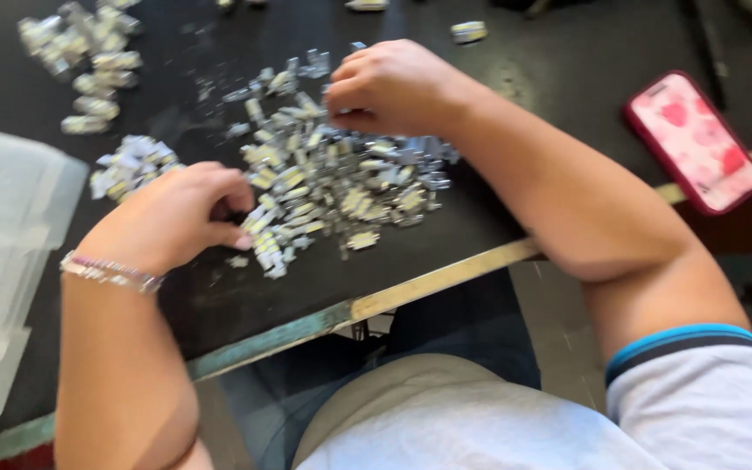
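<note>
So I'm sat at a black worktable (515,61) with a worn metal strip along its front edge, my knees under it. A phone in a pink case (695,142) sits off to my right near the edge, and a clear plastic bin (2,261) is at my left. The main pile of small silvery metal parts (341,178) is right in the middle, with a smaller heap (128,165) just left of it and another bunch (84,61) in the far left corner. My left hand (176,213) is curled at the pile's near left edge, fingertips pinched onto the pieces there. My right hand (389,87) is knuckles-up over the far side, fingers tucked down into the parts. It's blurry, so I can't tell exactly what each one grips.
</note>
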